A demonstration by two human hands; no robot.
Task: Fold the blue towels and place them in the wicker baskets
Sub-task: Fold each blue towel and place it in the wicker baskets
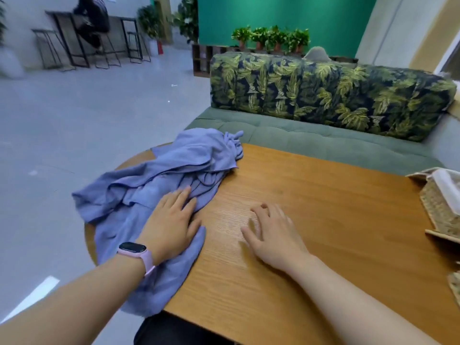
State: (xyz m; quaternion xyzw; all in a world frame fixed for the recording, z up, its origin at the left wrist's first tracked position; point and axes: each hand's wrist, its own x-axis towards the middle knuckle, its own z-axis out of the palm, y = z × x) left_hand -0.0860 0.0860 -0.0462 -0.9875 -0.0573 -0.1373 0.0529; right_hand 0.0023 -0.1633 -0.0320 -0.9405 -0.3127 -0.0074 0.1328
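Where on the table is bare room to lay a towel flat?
Bare wood runs from the right hand to the wicker basket at the right edge. The left side is crowded: blue towels heaped under the left hand.

A wooden tabletop [311,220] stood before a green sofa seat [323,143] with a leaf-patterned back cushion [323,95]. Four potted plants [271,38] lined a shelf against the green wall [286,16]. Across the grey floor [87,115], metal-framed stools [49,48] stood by a high table, one with a dark-clothed person [92,21] seated on it.
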